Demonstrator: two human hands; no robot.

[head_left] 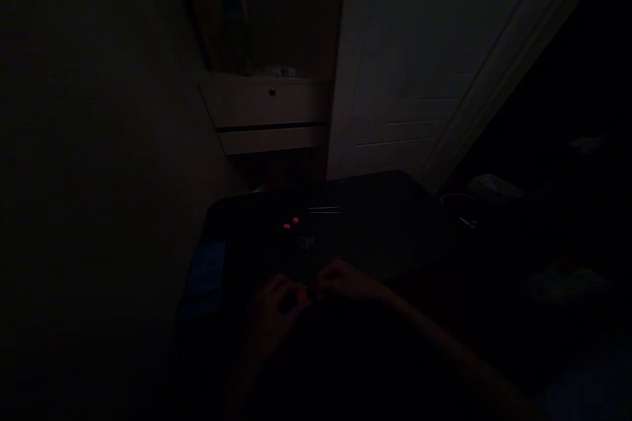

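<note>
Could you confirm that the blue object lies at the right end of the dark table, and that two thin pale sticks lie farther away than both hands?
The side is wrong: the head view shows the blue object at the left end of the dark table. The two thin pale sticks do lie farther away than the left hand and right hand.

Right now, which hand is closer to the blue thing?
The left hand. It's to the right of the blue thing, not touching it. The right hand is farther right.

Two hands (pixel 272 312) (pixel 349 281), two rods (pixel 324 212), three orange pieces (pixel 287 226) (pixel 295 220) (pixel 302 295), one purplish piece (pixel 307 243) and one blue item (pixel 205 276) show.
</note>
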